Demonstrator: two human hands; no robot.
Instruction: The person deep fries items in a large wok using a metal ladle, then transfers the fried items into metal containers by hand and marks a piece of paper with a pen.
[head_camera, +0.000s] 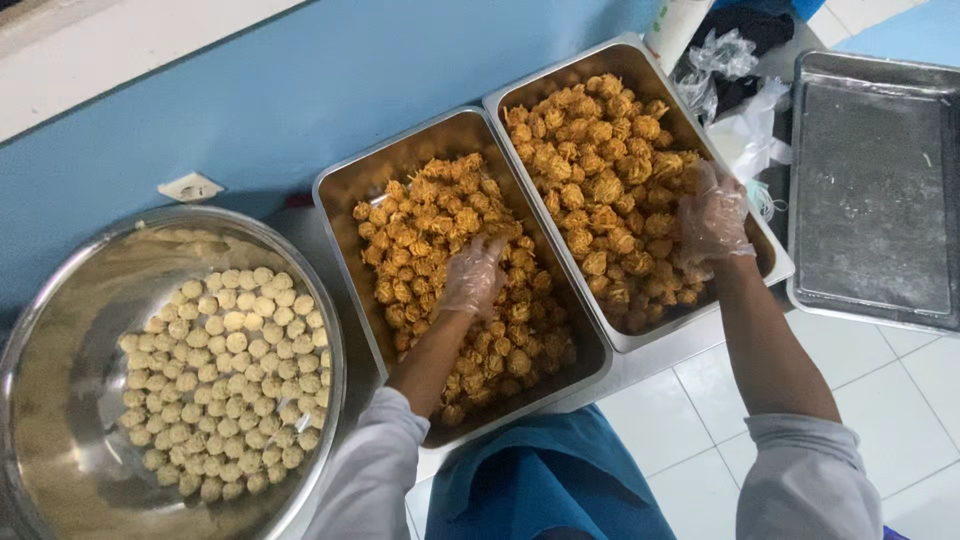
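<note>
Steel counter (640, 365) mostly covered; gloved hands' fingertips buried in fried balls (600, 190).

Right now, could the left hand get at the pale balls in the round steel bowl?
Probably yes. The left hand rests in the near tray of fried balls, right beside the round bowl. The pale balls lie uncovered, with nothing in between.
</note>
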